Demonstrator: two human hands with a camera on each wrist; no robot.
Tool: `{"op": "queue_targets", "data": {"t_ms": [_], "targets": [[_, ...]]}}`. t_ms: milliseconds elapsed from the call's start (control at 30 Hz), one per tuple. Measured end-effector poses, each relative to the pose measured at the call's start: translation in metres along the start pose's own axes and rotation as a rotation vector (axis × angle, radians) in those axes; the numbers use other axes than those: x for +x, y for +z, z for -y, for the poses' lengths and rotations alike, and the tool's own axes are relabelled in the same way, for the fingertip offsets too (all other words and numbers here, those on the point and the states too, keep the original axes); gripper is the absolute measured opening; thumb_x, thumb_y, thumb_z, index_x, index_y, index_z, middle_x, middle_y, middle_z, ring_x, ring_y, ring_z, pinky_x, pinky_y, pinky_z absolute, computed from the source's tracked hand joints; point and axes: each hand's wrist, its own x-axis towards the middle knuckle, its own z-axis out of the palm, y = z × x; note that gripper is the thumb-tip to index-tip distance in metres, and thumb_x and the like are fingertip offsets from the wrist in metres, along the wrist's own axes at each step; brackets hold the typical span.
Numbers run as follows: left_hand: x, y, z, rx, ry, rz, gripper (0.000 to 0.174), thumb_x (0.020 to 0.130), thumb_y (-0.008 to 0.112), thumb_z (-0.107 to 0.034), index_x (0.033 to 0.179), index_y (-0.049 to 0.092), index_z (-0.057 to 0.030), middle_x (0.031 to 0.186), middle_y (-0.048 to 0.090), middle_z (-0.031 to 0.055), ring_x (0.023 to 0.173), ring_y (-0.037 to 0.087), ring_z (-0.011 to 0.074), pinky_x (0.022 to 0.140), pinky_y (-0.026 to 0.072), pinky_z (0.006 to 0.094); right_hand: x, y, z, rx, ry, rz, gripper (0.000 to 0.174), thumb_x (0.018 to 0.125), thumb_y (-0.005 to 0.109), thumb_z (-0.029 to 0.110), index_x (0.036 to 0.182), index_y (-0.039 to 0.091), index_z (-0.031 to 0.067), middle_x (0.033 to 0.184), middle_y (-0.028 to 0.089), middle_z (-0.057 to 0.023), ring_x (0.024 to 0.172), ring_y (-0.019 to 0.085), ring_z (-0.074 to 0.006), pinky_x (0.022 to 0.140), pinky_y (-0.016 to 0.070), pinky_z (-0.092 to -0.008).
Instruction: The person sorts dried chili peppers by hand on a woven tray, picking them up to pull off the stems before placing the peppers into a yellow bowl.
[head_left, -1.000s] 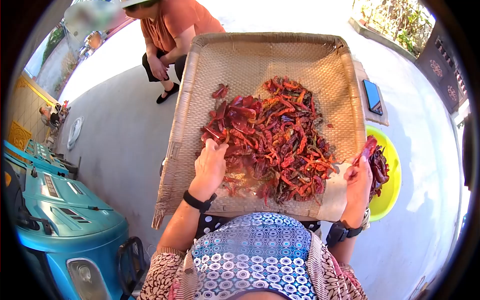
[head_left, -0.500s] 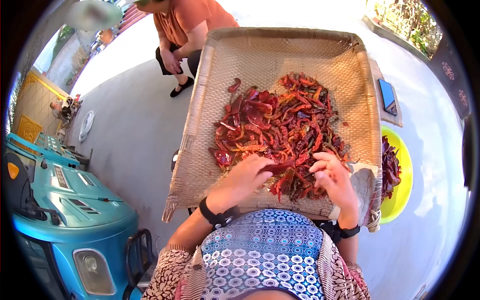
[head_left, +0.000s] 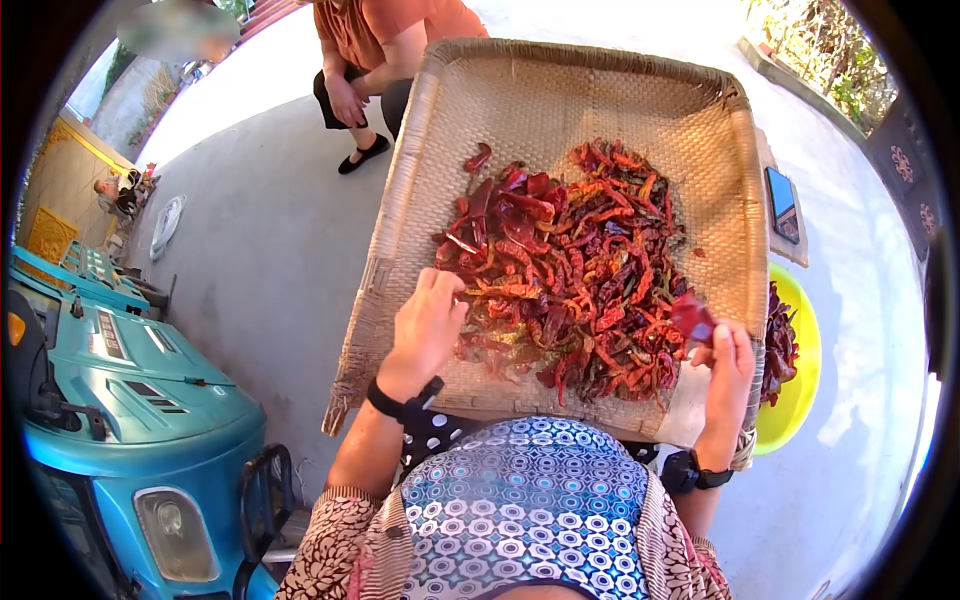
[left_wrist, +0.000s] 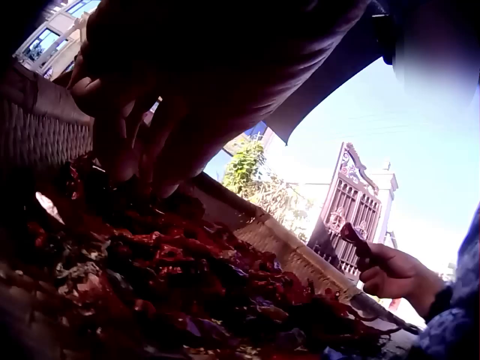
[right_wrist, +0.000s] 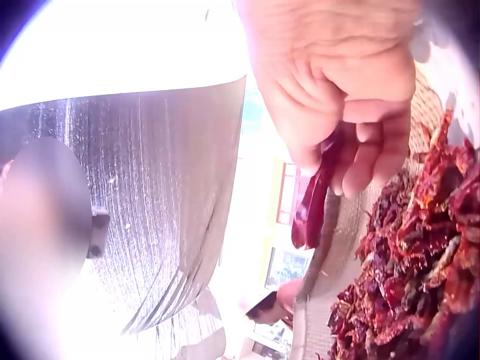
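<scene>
Hands at a woven tray (head_left: 560,90).
The right hand (head_left: 728,365) has its grip pinching one dried chilli (head_left: 692,318) at the tray's right edge, near a yellow bowl (head_left: 800,390); the left hand (head_left: 425,325), grip spread, rests on the chilli pile (head_left: 580,260).

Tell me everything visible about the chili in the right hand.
The dried chili is dark red, glossy and wrinkled, long and rather flat. The right hand pinches one end between thumb and fingers; the rest sticks out free. It is held above the near right corner of the woven tray, beside the chili pile.
</scene>
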Motion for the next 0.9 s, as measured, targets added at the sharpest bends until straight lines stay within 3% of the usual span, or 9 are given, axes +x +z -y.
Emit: {"op": "queue_targets", "data": {"t_ms": [100,233,367,400,500,633,700,733,900], "targets": [[0.003,0.005,0.032,0.064,-0.044,0.036,0.038,0.082,0.067,-0.008,0.115,0.049,-0.0087,0.113,0.056,0.013,0.099,0.062,0.0366,0.08,0.0512,0.0446,0.009,-0.036,0.001,0.455,0.053,-0.329,0.023,0.101,0.056,0.026,0.111,0.061,0.0061,0.091,0.064,-0.0003,0.068,0.052,-0.0086,0.063,0.0461,-0.0238],[-0.001,0.004,0.032,0.07,-0.145,0.094,0.051,0.08,0.072,-0.01,0.124,0.046,-0.0089,0.123,0.056,0.0152,0.107,0.061,0.0371,0.085,0.0513,0.0448,0.015,-0.071,-0.022,0.865,0.053,-0.341,0.035,0.102,0.052,0.034,0.124,0.056,0.0073,0.096,0.065,-0.0013,0.07,0.052,-0.0109,0.065,0.0473,-0.027],[-0.005,-0.015,0.015,0.005,-0.186,0.062,0.04,0.081,0.072,-0.009,0.117,0.055,-0.0071,0.098,0.058,0.0111,0.089,0.061,0.0269,0.078,0.0498,0.0373,0.012,-0.06,-0.018,1.024,0.121,-0.206,0.039,0.103,0.047,0.035,0.128,0.055,0.0067,0.096,0.065,-0.0019,0.071,0.052,-0.0127,0.066,0.0483,-0.03],[-0.01,-0.015,0.019,0.039,-0.041,0.009,0.028,0.084,0.069,-0.008,0.11,0.059,-0.0063,0.091,0.057,0.0096,0.083,0.06,0.0242,0.074,0.049,0.0349,0.013,-0.057,-0.019,1.025,0.122,-0.118,0.038,0.104,0.046,0.034,0.128,0.056,0.0063,0.096,0.065,-0.0021,0.071,0.052,-0.0131,0.067,0.0485,-0.0306],[-0.013,-0.028,0.004,-0.188,-0.009,0.042,0.022,0.085,0.066,-0.005,0.106,0.06,-0.0049,0.092,0.057,0.009,0.083,0.061,0.0215,0.073,0.0486,0.0334,0.004,-0.011,-0.007,0.627,0.153,-0.043,0.033,0.103,0.048,0.029,0.123,0.059,0.0053,0.097,0.066,-0.0037,0.069,0.054,-0.013,0.068,0.0488,-0.0285],[-0.012,-0.013,-0.017,-0.541,-0.065,0.164,0.018,0.09,0.063,-0.008,0.106,0.057,-0.0035,0.09,0.061,0.007,0.079,0.063,0.0184,0.07,0.0514,0.0326,-0.009,0.056,0.022,0.039,0.134,0.46,0.029,0.099,0.058,0.025,0.12,0.06,0.0048,0.096,0.065,-0.0051,0.07,0.058,-0.0102,0.067,0.0481,-0.0238],[-0.016,0.003,-0.027,-0.868,-0.232,0.289,0.015,0.092,0.06,-0.008,0.106,0.056,-0.0033,0.088,0.063,0.0064,0.077,0.063,0.0131,0.067,0.0514,0.0303,-0.006,0.076,0.017,-0.007,0.224,0.749,0.031,0.097,0.061,0.022,0.122,0.057,0.0027,0.099,0.066,-0.0059,0.077,0.061,-0.0102,0.068,0.0494,-0.0246],[-0.016,0.004,-0.034,-0.845,-0.193,0.346,0.011,0.098,0.053,-0.006,0.109,0.051,-0.0023,0.092,0.062,0.005,0.072,0.06,0.0105,0.065,0.0504,0.0241,-0.008,0.087,0.018,-0.032,0.219,0.811,0.033,0.097,0.061,0.022,0.122,0.056,0.002,0.101,0.066,-0.0068,0.079,0.062,-0.0111,0.07,0.0504,-0.0253],[-0.017,0.011,-0.06,-1.172,-0.278,0.494,0.017,0.099,0.054,-0.008,0.113,0.05,-0.0018,0.094,0.066,0.0074,0.077,0.062,0.0103,0.066,0.0513,0.024,-0.009,0.118,0.026,-0.294,0.216,1.01,0.032,0.096,0.06,0.021,0.119,0.057,-0.0006,0.096,0.071,-0.0092,0.079,0.068,-0.0152,0.071,0.054,-0.0286]]}}
